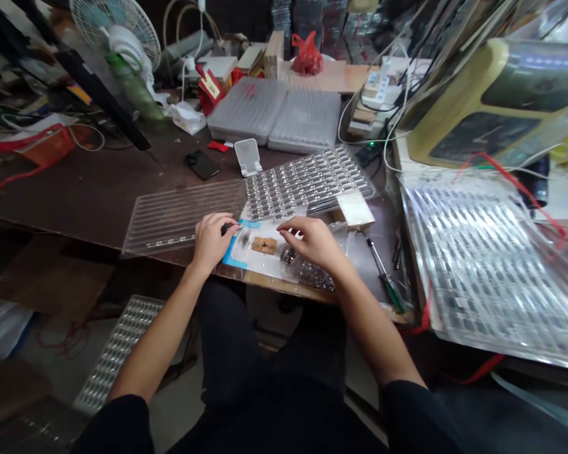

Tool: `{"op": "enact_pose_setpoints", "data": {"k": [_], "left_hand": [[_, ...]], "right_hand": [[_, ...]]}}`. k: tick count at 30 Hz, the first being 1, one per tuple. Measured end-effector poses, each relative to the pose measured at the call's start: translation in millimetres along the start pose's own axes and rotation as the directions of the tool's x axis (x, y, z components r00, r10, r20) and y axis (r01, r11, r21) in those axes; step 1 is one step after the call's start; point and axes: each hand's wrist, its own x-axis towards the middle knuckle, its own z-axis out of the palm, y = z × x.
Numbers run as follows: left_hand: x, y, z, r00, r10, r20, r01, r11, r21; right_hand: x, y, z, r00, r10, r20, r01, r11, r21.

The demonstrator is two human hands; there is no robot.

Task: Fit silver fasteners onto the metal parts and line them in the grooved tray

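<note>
Bending over the near edge of the brown table (89,170), the person works with 2 bare hands above a white sheet (260,263) edged with blue tape (235,262). The left hand (210,242) pinches what looks like a small dark part (227,228) between thumb and fingers, right at the fingertips, over the sheet's left side. The right hand (312,241) has its thumb and index finger drawn close together; from here I cannot tell whether they grip anything. Between the 2 hands, a little nearer the person, a brown block (264,245) lies on the sheet with a small dark piece at its middle. A clear bag of metal parts (312,272) sits under and beside the right hand. To the left, a ridged clear tray (182,208) carries 1 short row of metal pieces (170,241) along its near edge; beyond the hands, a filled tray (305,181) holds many rows. A green-handled screwdriver (387,279) lies right of the bag.
</note>
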Motion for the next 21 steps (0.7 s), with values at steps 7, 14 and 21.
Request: {"op": "enact_pose_setpoints", "data": {"k": [7,14,21], "left_hand": [[-3,-11,-19.9,0.999,0.025,0.038,-0.03,0.989,0.143],[17,33,-7.1,0.983,0.16,0.088,-0.162,0.987,0.02],[44,63,46.9,0.931,0.358,0.066,-0.361,0.932,0.028]], "right_hand": [[-6,-5,-20,0.997,0.04,0.073,-0.037,0.998,-0.042],[-20,-15,-43,0.907,0.297,0.3,-0.128,0.871,-0.474],[-29,-20,-35,0.847,0.43,0.312,-0.177,0.782,-0.597]]}}
